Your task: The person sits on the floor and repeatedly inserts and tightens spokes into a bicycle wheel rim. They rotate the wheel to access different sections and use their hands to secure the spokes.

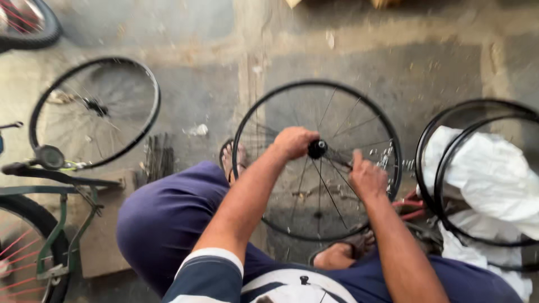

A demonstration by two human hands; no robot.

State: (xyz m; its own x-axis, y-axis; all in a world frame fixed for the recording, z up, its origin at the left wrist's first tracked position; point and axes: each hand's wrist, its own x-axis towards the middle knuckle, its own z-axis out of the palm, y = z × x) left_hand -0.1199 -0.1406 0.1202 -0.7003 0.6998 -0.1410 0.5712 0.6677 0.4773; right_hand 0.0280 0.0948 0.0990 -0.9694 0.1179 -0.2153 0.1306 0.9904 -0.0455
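The person is bracing the black wheel [317, 160] flat between both feet. Left hand [295, 141], fingers curled, is steadying the hub [317, 148]; right hand [366, 178], at four o'clock, is pinching a spoke [341, 160].

Soft, even daylight, kinda dim, no hard shadows or glare. Whole shot's a bit motion-blurred, with edges stretched by the wide lens.

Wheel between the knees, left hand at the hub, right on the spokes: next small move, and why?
Probably guide the spoke at the right hand outward to the rim. The left hand rests beside the hub, the right hand sits among the spokes, and wide gaps between spokes remain. Whether it pinches one is too blurred to tell.
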